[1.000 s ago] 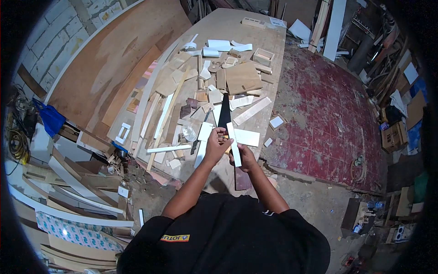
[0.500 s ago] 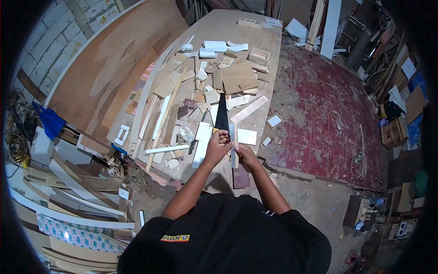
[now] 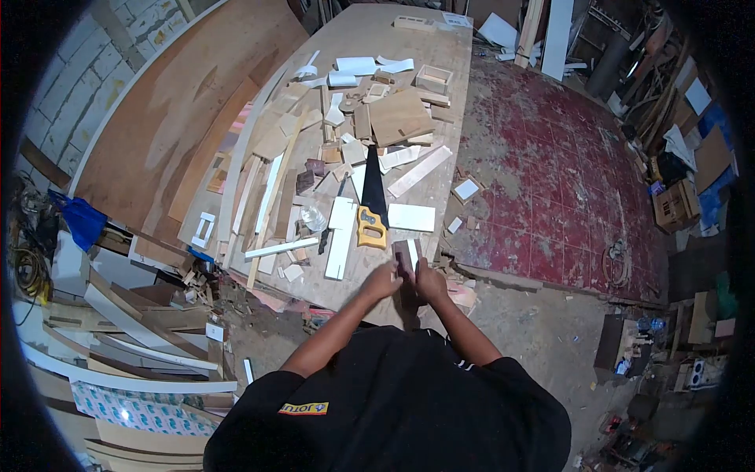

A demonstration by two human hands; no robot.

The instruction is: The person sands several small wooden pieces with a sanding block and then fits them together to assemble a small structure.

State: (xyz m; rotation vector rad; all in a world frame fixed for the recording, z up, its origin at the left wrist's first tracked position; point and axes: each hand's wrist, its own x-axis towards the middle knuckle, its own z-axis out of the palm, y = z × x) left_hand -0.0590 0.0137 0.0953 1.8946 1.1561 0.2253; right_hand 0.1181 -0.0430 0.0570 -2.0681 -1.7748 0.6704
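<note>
My right hand (image 3: 430, 282) is closed on a narrow white-faced wood strip (image 3: 414, 253), which lies lengthwise over a dark brown board (image 3: 402, 253) at the near edge of the table. On the board's left side, my left hand (image 3: 381, 282) has its fingers curled in close to the wood; what they grip is hidden. Just beyond both hands rests a handsaw (image 3: 373, 225) with a yellow handle, its black blade pointing away. A white rectangular board (image 3: 412, 217) lies to the right of the saw, and a marked white board (image 3: 340, 240) to its left.
Wood offcuts, a thin plywood panel (image 3: 399, 116) and a small open wooden box (image 3: 433, 79) crowd the worktable (image 3: 377, 39). A clear plastic container (image 3: 313, 218) stands left of the saw. Curved panels (image 3: 141, 315) are stacked at lower left; red tiled floor (image 3: 543, 181) lies right.
Both hands have come nearer my body, bringing the wood strip down over the brown board. The saw handle and the white board, partly covered before, now show fully.
</note>
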